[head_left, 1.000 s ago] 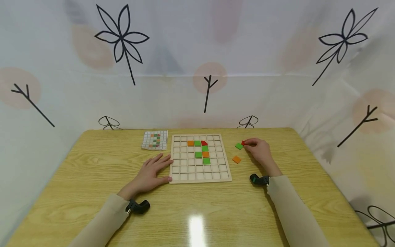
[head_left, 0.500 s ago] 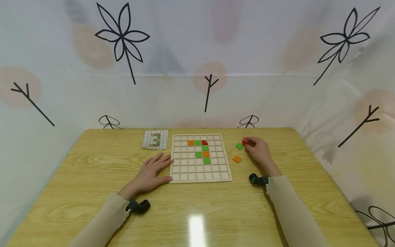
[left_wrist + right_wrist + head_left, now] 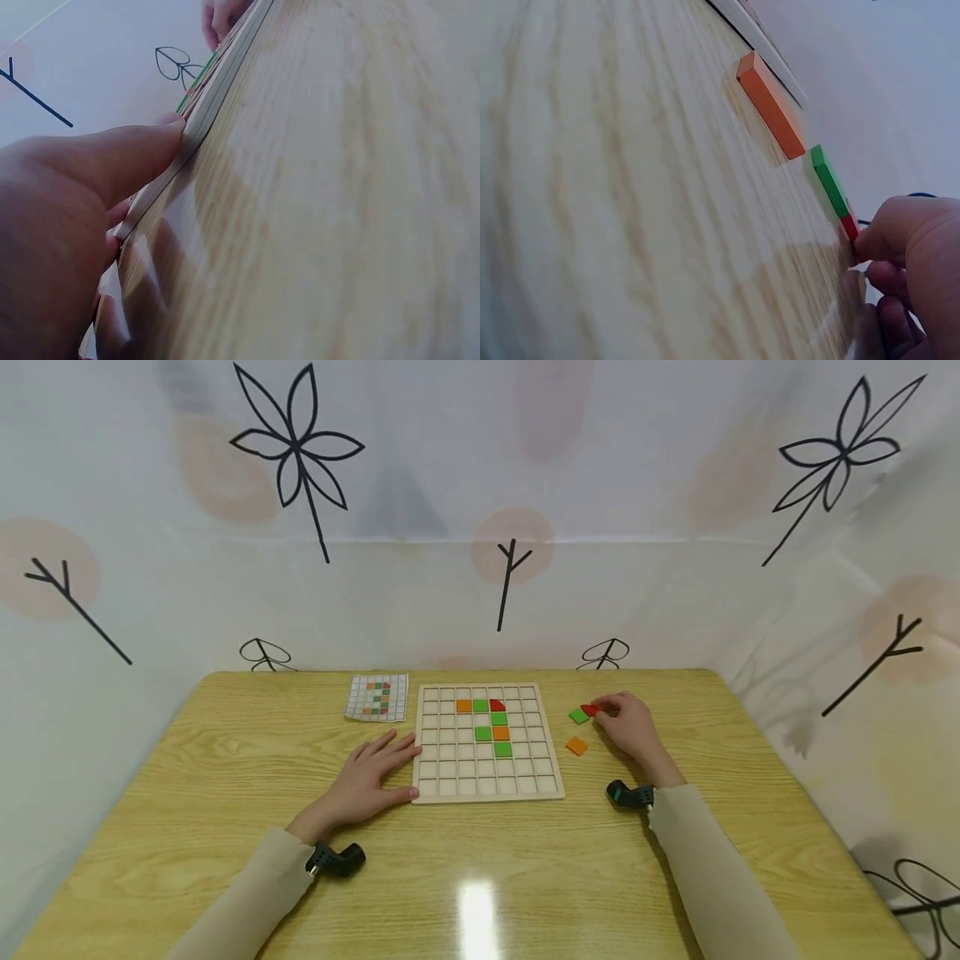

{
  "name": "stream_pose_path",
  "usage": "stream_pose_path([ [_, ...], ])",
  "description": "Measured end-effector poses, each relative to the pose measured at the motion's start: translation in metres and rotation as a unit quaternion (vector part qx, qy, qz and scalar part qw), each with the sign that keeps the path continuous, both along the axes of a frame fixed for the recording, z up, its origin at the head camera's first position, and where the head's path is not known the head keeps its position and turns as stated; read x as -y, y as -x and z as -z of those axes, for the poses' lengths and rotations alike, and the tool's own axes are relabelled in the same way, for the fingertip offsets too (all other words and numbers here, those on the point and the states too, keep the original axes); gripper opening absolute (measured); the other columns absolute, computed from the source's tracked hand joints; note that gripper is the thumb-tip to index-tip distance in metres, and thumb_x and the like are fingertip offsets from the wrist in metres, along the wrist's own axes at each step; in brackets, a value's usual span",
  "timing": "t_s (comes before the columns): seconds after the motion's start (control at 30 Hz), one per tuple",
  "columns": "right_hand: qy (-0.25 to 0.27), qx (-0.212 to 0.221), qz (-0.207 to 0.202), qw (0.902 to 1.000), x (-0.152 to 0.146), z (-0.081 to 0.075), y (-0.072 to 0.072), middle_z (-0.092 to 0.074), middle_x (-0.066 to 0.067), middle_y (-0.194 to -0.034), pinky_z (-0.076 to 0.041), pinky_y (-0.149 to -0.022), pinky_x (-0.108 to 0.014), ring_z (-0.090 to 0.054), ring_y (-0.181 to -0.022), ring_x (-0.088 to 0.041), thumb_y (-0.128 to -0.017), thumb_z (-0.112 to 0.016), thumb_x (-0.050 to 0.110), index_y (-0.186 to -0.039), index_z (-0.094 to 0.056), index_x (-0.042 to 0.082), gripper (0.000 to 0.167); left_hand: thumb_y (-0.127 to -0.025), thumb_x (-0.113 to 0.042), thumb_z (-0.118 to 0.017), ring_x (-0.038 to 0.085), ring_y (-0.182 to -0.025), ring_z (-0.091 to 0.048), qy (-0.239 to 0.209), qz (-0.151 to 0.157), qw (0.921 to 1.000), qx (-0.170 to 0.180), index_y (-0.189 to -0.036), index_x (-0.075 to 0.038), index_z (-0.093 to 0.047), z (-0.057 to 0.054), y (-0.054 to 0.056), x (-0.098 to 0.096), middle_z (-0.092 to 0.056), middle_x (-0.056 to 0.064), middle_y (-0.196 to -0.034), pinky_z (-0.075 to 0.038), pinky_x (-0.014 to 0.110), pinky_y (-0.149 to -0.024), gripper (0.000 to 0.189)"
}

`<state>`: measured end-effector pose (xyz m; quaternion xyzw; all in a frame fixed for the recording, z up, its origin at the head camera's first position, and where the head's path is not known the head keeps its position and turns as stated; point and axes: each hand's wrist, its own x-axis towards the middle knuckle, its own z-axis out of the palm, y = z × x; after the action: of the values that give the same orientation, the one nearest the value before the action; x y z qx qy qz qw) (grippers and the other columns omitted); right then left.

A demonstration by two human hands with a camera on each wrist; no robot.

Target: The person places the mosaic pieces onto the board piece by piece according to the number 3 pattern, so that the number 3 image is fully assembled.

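My left hand (image 3: 367, 782) lies with fingers spread on the table, its fingertips and thumb touching the left edge of the wooden grid board (image 3: 450, 797). In the left wrist view, the thumb (image 3: 142, 150) presses at the board's rim. My right hand (image 3: 628, 727) pinches a red tile (image 3: 589, 710) with a curved side between thumb and fingertips, right of the board. That tile overlaps the corner of a green square tile (image 3: 578, 716). Nearer to me lies an orange square tile (image 3: 577, 746). The right wrist view shows the red tile (image 3: 850, 226) low at the table beside the green one.
Several green and orange squares, such as an orange tile (image 3: 464, 706), and one red curved tile (image 3: 497, 705) sit in the board's cells. A paper card (image 3: 356, 697) with a coloured grid pattern lies left of the board. Behind the wooden table (image 3: 480, 843) hangs a patterned cloth (image 3: 420, 593).
The red tile has turned in my right fingers and now shows more of its flat face. The green tile next to it has shifted slightly left. My left hand has stayed put.
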<state>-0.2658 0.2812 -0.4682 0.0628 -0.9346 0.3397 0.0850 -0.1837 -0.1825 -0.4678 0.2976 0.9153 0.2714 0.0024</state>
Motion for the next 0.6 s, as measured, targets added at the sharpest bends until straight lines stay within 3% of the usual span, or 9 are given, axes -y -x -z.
stream_pose_path([
  [0.23,-0.004,-0.009,-0.018,0.9998,0.0010,-0.0017,0.0007,-0.060,-0.023,-0.105,-0.044,-0.075,-0.044,-0.054,-0.088,-0.034,-0.092,-0.061,0.002,-0.127,-0.067,-0.002,0.035,-0.094,-0.050,-0.065,0.033,-0.150,-0.017,0.000,0.003,1.0000,-0.003,-0.151,-0.017,-0.047,-0.0004,0.0006,-0.0003,-0.033,0.003,-0.160,-0.012,0.064,-0.112,0.068],
  [0.6,0.006,0.013,-0.009,0.9999,0.0037,-0.0028,0.0005,-0.056,-0.027,-0.111,-0.044,-0.082,-0.050,-0.053,-0.098,-0.040,-0.093,-0.067,0.009,-0.120,-0.067,-0.007,0.031,-0.094,-0.050,-0.064,0.032,-0.150,-0.017,0.000,0.000,1.0000,-0.001,-0.151,-0.019,-0.047,0.0007,0.0019,-0.0005,-0.033,0.002,-0.160,-0.012,0.064,-0.113,0.067],
])
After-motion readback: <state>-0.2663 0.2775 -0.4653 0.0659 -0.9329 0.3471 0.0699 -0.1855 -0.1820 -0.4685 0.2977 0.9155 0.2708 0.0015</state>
